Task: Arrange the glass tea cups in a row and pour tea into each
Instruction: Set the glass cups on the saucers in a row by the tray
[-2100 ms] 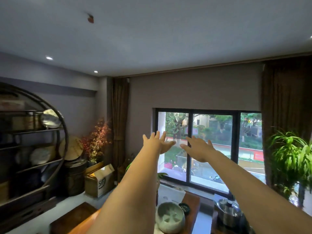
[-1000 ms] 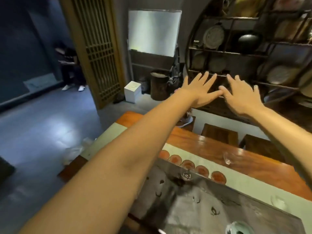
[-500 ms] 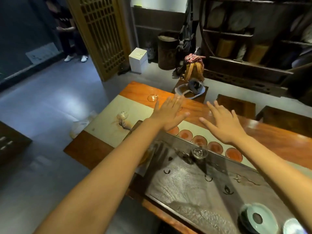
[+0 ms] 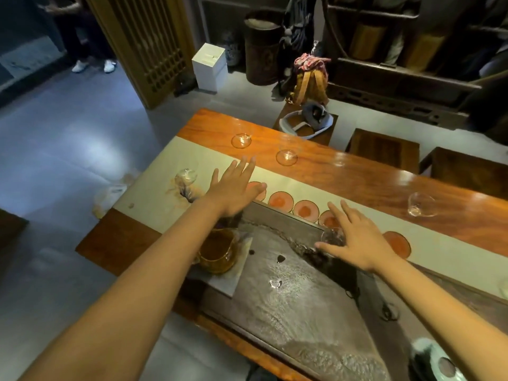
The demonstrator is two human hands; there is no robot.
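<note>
Several empty glass tea cups stand scattered on the long wooden table (image 4: 343, 171): one at the far left (image 4: 241, 140), one beside it (image 4: 286, 157), one on the cream runner's left end (image 4: 186, 175), one at the right (image 4: 420, 204). Another cup (image 4: 331, 237) sits on the dark stone tea tray (image 4: 302, 303), partly under my right hand (image 4: 354, 240), which hovers open over it. My left hand (image 4: 236, 188) is spread open above a row of round orange coasters (image 4: 280, 201). A glass pitcher of amber tea (image 4: 217, 251) stands on the tray's left edge, below my left forearm.
A pale green ceramic lid (image 4: 437, 361) lies at the tray's near right corner. Wooden stools (image 4: 384, 149) stand behind the table, one holding a backpack (image 4: 309, 81). A white box (image 4: 210, 67) and a person's legs (image 4: 90, 50) are beyond, on the grey floor.
The view has swung from the window and ceiling down to the table. Both hands have dropped from raised in the air to hovering just above the coasters and tray.
</note>
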